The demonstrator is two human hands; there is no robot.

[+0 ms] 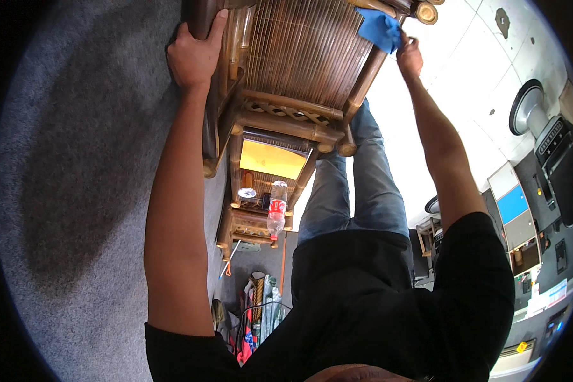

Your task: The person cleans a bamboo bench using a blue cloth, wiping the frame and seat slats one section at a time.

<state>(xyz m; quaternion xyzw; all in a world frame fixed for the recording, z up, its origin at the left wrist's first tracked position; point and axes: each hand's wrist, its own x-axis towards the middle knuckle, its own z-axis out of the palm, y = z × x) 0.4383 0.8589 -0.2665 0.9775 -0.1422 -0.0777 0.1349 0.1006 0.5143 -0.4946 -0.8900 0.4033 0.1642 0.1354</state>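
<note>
A brown bamboo chair (305, 51) with a slatted panel fills the upper middle. My left hand (196, 56) is wrapped round a thick dark pole at its left side, thumb pointing up along it. At the upper right, my right hand (410, 58) pinches the corner of a blue cloth (380, 30). The cloth lies over the chair's right-hand rail, partly across the slats. The undersides of the right fingers are hard to see.
Below the chair stands a smaller bamboo piece (235, 165), bearing a yellow sheet (272, 159), a clear bottle with a red label (277, 210) and a round white item (247, 193). A grey textured wall (102, 159) runs along the left. A black-and-silver stool (535, 114) stands right.
</note>
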